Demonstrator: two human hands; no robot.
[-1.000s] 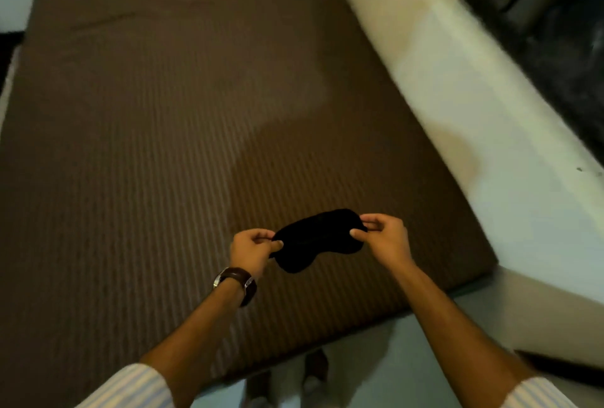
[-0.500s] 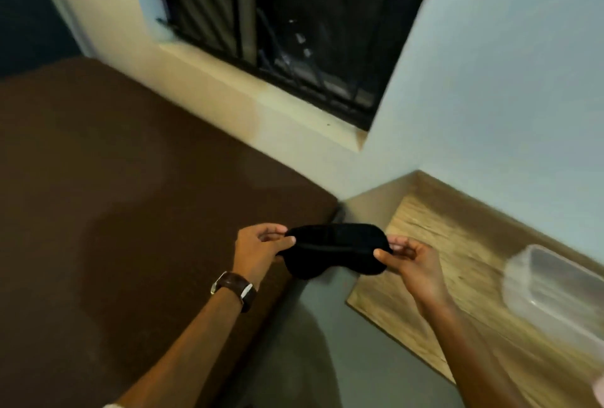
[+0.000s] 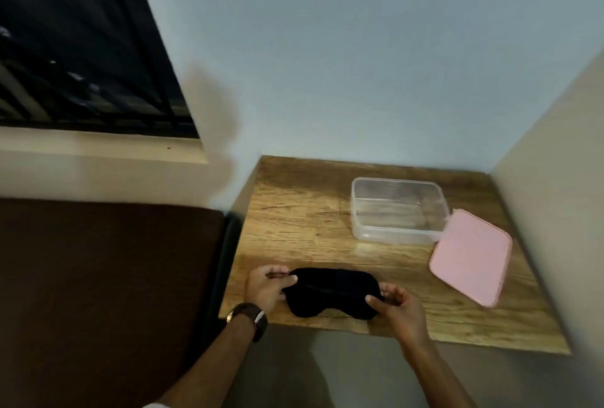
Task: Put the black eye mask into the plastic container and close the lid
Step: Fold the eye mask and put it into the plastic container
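Note:
A black eye mask (image 3: 330, 293) is stretched between my two hands above the near edge of a wooden table (image 3: 294, 218). My left hand (image 3: 264, 286), with a brown watch on its wrist, pinches the mask's left end. My right hand (image 3: 402, 309) pinches the right end. A clear plastic container (image 3: 397, 211) stands uncovered on the table behind the mask, with nothing inside. Its pink lid (image 3: 470, 254) lies flat to the right of it, one corner leaning against the container's rim.
A brown bed (image 3: 98, 293) fills the left side, its edge close to the table. A dark barred window (image 3: 81, 48) sits at the upper left above a pale sill. Blue-grey wall stands behind the table and a beige wall (image 3: 555, 195) bounds its right side.
The view has swung right from the bed to the wooden table. Both hands carried the eye mask along and now hold it over the table's near edge, with container and lid in full view.

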